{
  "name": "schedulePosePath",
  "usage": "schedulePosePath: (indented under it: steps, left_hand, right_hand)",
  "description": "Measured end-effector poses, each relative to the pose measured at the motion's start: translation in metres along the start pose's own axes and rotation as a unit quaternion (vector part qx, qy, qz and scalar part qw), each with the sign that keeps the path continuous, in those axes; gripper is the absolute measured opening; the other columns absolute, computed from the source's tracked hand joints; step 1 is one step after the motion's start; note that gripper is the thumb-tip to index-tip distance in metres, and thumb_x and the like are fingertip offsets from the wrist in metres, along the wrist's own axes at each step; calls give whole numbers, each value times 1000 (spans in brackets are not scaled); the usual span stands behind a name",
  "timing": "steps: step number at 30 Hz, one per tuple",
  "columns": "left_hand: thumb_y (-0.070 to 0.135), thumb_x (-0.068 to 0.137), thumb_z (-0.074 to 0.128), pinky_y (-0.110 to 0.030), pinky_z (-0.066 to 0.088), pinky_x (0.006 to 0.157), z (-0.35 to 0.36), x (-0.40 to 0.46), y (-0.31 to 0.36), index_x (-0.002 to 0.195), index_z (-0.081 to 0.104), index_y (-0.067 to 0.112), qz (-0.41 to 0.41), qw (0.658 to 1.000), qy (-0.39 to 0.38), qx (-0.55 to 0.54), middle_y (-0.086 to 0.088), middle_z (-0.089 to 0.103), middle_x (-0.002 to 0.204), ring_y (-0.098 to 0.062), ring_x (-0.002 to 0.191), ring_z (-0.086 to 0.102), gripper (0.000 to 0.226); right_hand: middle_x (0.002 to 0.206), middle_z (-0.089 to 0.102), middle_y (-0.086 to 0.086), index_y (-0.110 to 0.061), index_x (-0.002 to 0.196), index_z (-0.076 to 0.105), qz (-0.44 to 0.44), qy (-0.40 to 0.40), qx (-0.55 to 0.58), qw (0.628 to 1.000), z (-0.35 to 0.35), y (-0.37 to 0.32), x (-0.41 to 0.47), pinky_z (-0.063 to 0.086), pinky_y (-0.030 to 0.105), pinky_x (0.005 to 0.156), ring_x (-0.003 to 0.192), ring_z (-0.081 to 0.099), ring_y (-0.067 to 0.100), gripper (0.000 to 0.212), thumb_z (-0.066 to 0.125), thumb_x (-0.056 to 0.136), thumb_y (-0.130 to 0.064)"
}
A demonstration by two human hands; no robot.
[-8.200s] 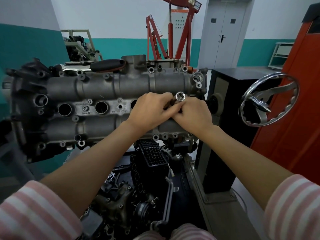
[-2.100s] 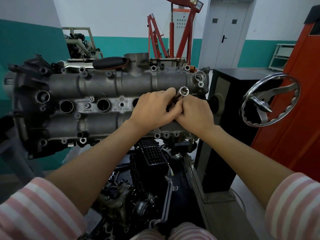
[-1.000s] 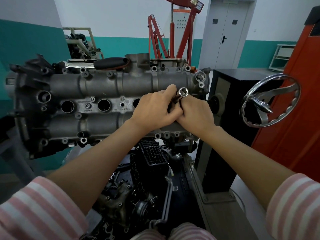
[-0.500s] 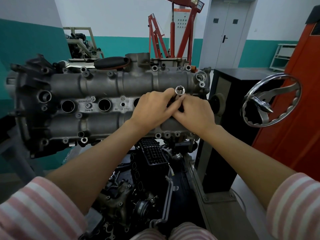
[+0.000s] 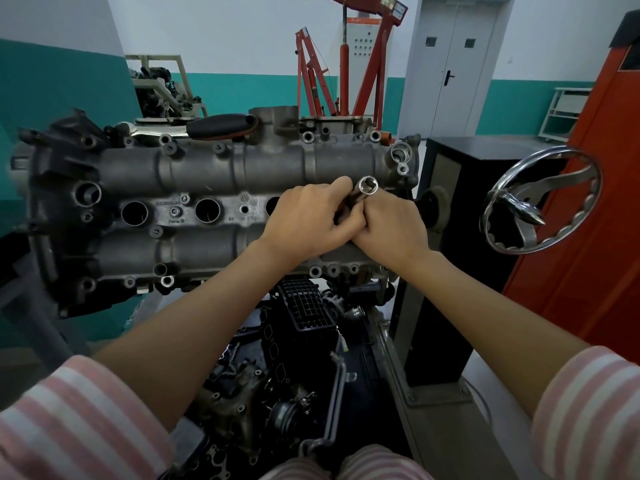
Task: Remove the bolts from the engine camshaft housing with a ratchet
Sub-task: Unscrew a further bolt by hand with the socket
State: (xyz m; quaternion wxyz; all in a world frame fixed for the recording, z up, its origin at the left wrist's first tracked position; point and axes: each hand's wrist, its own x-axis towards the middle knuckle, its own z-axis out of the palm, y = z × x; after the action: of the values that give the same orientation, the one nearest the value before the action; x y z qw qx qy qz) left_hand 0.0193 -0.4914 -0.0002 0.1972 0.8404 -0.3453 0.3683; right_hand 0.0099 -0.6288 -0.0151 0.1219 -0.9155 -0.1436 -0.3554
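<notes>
socket (image 5: 368,185) seen over right end of camshaft housing (image 5: 221,171), open end turned up toward the camera, long axis slanting down-left into the hands. left hand (image 5: 308,221) and right hand (image 5: 389,226) pressed together, fingers curled round its shaft. ratchet body and any bolt hidden beneath the grip.

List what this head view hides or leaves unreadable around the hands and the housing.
- Ratchet: only the socket shows; the left hand and right hand cover the handle.
- Bolt being worked on: hidden under both hands, if there is one.
- Housing: its right middle is covered by the hands, and the cast lettering is too small to read.
- Fingers: mostly curled out of sight.
</notes>
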Motion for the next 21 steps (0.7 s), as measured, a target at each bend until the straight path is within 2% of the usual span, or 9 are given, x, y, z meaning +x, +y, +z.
schedulePosePath:
  steps: [6, 8, 12, 17, 21]
  left_hand:
    - [47, 74, 23, -29, 32, 51, 2, 0, -1, 84, 54, 5, -1, 1000, 3, 4, 0, 53, 60, -25, 55, 50, 53]
    - [46, 74, 26, -30, 33, 50, 1, -1, -1, 81, 48, 7, 0, 1000, 2, 0, 4, 47, 58, -24, 53, 46, 45]
    - [42, 75, 31, -27, 23, 48, 1, -1, -1, 78, 33, 15, 4, 1000, -3, -7, 9, 35, 54, -20, 48, 37, 28]
    - [41, 76, 33, -26, 20, 44, 1, -1, -3, 78, 32, 16, 10, 1000, -5, -12, 11, 29, 51, -18, 46, 36, 24]
    - [42, 75, 31, -27, 20, 46, 2, -1, -2, 78, 32, 17, 9, 1000, -5, -5, 10, 33, 52, -19, 47, 36, 25]
  right_hand:
    - [69, 32, -16, -13, 86, 56, -7, 6, 1, 1000, 0, -1, 0, 21, 25, 47, 58, 37, 10, 19, 47, 83, -30]
    - [68, 31, -15, -13, 86, 56, -7, 7, 5, 1000, 0, 0, 0, 20, 23, 47, 58, 37, 10, 17, 50, 84, -29]
    - [67, 31, -15, -14, 85, 54, -8, 1, -1, 1000, 1, 0, 0, 20, 24, 47, 59, 38, 10, 19, 47, 84, -31]
    - [65, 29, -15, -17, 82, 50, -12, 5, 1, 1000, 0, -1, 0, 22, 19, 46, 58, 37, 9, 22, 40, 82, -36]
    - [67, 31, -15, -13, 86, 55, -9, 6, -10, 1000, 2, 0, 0, 22, 25, 47, 59, 38, 9, 24, 44, 86, -34]
